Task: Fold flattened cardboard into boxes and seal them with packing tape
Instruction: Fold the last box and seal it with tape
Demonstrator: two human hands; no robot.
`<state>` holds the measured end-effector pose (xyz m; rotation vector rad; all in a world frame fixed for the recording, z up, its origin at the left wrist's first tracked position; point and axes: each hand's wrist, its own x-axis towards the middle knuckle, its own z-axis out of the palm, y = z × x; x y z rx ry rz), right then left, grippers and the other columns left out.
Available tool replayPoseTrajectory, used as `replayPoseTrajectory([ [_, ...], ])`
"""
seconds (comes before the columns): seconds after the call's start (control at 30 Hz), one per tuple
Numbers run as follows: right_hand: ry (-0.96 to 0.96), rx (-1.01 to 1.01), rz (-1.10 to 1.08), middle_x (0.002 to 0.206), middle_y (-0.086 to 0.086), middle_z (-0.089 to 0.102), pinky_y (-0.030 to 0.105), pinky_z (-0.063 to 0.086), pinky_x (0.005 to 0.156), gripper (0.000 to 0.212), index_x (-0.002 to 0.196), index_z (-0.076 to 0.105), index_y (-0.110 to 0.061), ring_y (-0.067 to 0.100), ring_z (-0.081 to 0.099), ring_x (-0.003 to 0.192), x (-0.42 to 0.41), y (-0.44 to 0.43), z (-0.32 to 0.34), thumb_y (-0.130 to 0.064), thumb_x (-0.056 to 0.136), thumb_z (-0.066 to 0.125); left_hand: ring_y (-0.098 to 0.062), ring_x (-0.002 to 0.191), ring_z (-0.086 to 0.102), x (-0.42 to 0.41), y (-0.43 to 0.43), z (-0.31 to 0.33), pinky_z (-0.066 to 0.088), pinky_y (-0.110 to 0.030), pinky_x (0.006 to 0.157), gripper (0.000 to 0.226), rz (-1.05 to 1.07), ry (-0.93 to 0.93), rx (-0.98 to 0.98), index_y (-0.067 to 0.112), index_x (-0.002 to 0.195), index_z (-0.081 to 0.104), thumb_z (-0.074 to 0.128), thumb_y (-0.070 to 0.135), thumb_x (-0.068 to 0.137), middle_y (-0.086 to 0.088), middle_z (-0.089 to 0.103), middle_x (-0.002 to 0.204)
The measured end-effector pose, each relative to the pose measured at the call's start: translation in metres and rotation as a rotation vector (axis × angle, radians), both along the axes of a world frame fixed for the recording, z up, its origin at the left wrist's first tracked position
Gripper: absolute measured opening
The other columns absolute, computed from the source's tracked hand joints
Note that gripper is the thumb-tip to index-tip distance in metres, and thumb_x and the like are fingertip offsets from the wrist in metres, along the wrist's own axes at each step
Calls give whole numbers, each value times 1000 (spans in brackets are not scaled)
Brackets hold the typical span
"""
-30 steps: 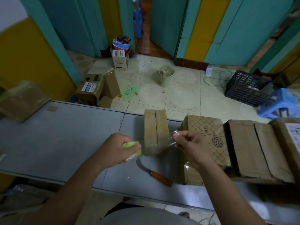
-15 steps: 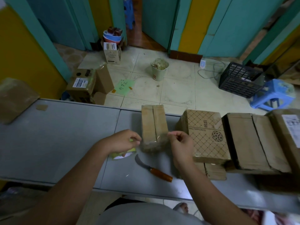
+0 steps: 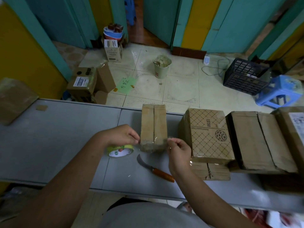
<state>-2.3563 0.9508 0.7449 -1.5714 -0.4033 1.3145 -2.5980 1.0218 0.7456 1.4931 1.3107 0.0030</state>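
Note:
A small brown cardboard box (image 3: 153, 124) stands on the grey table (image 3: 57, 137), its two top flaps meeting in a seam. A strip of clear packing tape (image 3: 153, 143) stretches across the box's near end. My left hand (image 3: 122, 135) pinches the strip's left end beside the box. My right hand (image 3: 178, 149) pinches the right end on the other side. The tape roll (image 3: 120, 150), green and white, lies on the table under my left hand; no hand holds it.
A curved knife with an orange handle (image 3: 156, 168) lies near the front edge. Several folded boxes (image 3: 209, 135) crowd the table's right side. A cardboard sheet (image 3: 14, 99) rests at far left. Beyond the table are floor boxes, a bin, a black crate and a blue stool.
My left hand has put the tape roll down on the table. Both hands have lowered the stretched tape strip onto the near end of the small box.

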Motion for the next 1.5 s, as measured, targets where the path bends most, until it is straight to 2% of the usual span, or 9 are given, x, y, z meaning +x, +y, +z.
replayPoseTrajectory([
  [0.07, 12, -6, -8, 93, 19, 60, 43, 50, 93, 5, 100, 66, 4, 30, 56, 94, 0, -1, 0, 6, 98, 62, -31, 84, 77, 2, 2, 0, 63, -36, 63, 20, 18, -2, -9, 19, 117, 82, 71, 16, 100, 5, 78, 113],
  [0.23, 8, -32, -22, 97, 21, 61, 50, 50, 102, 8, 104, 66, 7, 31, 56, 95, -2, 0, -5, 5, 97, 65, -7, 99, 75, 5, 7, -3, 59, -37, 101, 18, 36, 56, 25, 22, 111, 84, 79, 17, 94, 9, 81, 106],
  [0.33, -53, -57, -47, 93, 20, 63, 46, 52, 96, 14, 106, 66, 11, 30, 57, 91, -3, 0, -12, 3, 96, 68, -10, 97, 76, 7, 7, -5, 59, -36, 100, 14, 68, 56, 13, 24, 104, 86, 83, 18, 91, 7, 82, 99],
  [0.5, -90, -101, 7, 95, 16, 68, 51, 54, 103, 13, 105, 69, 3, 26, 62, 92, -2, 2, -20, -7, 97, 71, -11, 95, 76, 8, 6, -11, 60, -34, 94, 12, 107, 38, 34, 25, 100, 86, 84, 19, 90, 8, 82, 95],
  [0.77, 24, -194, 94, 113, 15, 70, 51, 50, 110, 15, 111, 69, -7, 35, 63, 118, 1, 4, -24, -17, 105, 61, -8, 103, 73, 7, -5, -27, 57, -38, 103, 16, 116, 4, 98, 22, 107, 81, 82, 28, 92, 8, 79, 106],
  [0.97, 103, -234, 79, 131, 12, 63, 53, 47, 112, 46, 142, 54, -10, 36, 59, 125, 3, 1, -29, -28, 102, 68, -5, 105, 72, 2, -12, -33, 56, -33, 103, 11, 137, -47, 135, 26, 105, 81, 80, 28, 94, 11, 79, 107],
  [1.17, -442, 103, 255, 102, -3, 67, 33, 52, 88, 11, 108, 62, -19, 11, 63, 100, 6, -12, -35, -26, 101, 68, -3, 106, 71, 6, -16, -33, 54, -25, 95, 11, 156, -40, 134, 26, 105, 80, 80, 29, 94, 11, 78, 107],
  [1.33, -558, 142, 383, 99, -6, 71, 27, 51, 80, 16, 110, 69, -20, 6, 66, 95, 9, -8, -37, -30, 106, 58, 6, 105, 68, 5, -19, -33, 46, -9, 89, 4, 191, -64, 148, 28, 99, 79, 80, 26, 95, 10, 79, 108],
  [1.5, -606, 216, 428, 81, -1, 70, 29, 49, 68, 31, 94, 73, -9, 11, 64, 76, 8, 8, -34, -17, 110, 48, 5, 101, 71, 11, -31, -37, 51, -16, 90, 3, 253, -107, 137, 26, 95, 80, 78, 25, 97, 13, 80, 99],
])
